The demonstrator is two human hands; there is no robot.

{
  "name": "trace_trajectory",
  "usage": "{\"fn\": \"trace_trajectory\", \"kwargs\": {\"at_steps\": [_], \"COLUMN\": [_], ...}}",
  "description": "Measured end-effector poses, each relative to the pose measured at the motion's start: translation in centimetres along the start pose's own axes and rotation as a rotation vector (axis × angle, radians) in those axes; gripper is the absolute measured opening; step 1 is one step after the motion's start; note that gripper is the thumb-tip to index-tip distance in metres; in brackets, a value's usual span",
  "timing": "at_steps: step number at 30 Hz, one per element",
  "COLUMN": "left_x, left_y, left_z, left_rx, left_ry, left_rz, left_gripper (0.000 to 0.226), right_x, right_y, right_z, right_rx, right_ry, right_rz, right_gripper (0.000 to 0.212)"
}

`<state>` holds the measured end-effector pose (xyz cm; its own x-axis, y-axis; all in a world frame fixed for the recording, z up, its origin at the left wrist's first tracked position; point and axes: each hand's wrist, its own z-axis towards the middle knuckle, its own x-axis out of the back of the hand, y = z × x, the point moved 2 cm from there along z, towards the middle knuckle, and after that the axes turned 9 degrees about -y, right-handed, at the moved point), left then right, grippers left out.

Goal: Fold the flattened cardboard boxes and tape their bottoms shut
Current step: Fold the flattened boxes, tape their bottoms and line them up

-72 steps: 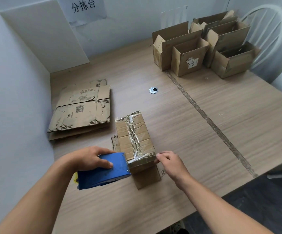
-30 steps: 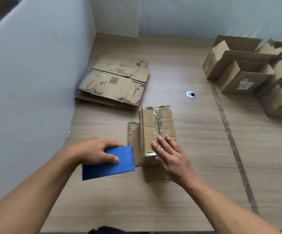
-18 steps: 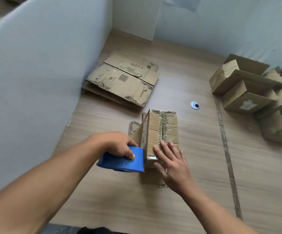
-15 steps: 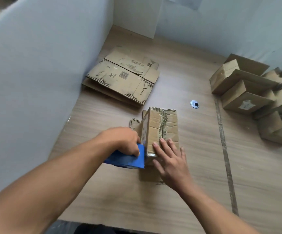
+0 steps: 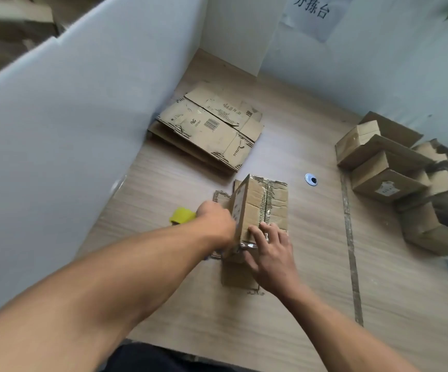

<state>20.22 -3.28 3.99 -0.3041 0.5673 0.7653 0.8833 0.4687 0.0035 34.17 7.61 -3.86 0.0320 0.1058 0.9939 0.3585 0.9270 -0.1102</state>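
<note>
The box [image 5: 271, 205] stood bottom-up on the counter [image 5: 319, 237], its taped seam [image 5: 267, 202] running away from the person. The right hand [image 5: 271, 253] pressed flat, fingers straight, on the seam's near end. The left hand [image 5: 215, 221] was at the box's left face; its grip could not be told.

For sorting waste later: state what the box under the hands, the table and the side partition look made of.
Box: matte brown corrugated cardboard; fluted torn edges show. Table: wood-grain surface with low sheen, likely laminate. Partition: smooth white sheet, perhaps plastic or foam board; unclear.
</note>
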Motion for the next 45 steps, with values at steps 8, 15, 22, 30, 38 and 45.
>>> {"fn": "trace_trajectory", "kwargs": {"at_steps": [8, 15, 22, 30, 38, 45], "left_x": [-7.3, -15.0, -13.5, -10.4, -10.5, -10.0], "left_y": [-3.8, -6.5, -6.0, 0.6, 0.6, 1.0], "left_z": [0.6, 3.0, 2.6, 4.7, 5.8, 5.8], "left_rx": [0.155, 0.156, 0.141, -0.41, -0.469, -0.465], "left_ry": [0.26, 0.323, 0.63, 0.573, 0.554, 0.579], "left_rz": [-0.345, -0.394, -0.375, -1.086, -1.136, -1.042], "left_gripper": [0.053, 0.081, 0.064, 0.022, 0.018, 0.024], "right_x": [-0.4, -0.8, -1.1, -0.5, -0.4, 0.4], "right_y": [0.4, 0.7, 0.9, 1.1, 1.0, 2.1], "right_z": [0.0, 0.1, -0.1, 0.4, 0.2, 0.3], "right_rx": [-0.061, -0.061, -0.083, -0.106, -0.114, -0.088], "right_ry": [-0.006, -0.036, -0.099, -0.175, -0.186, -0.301], "right_rz": [0.101, 0.136, 0.199, 0.263, 0.299, 0.363], "right_gripper": [0.072, 0.071, 0.07, 0.075, 0.07, 0.061]}}
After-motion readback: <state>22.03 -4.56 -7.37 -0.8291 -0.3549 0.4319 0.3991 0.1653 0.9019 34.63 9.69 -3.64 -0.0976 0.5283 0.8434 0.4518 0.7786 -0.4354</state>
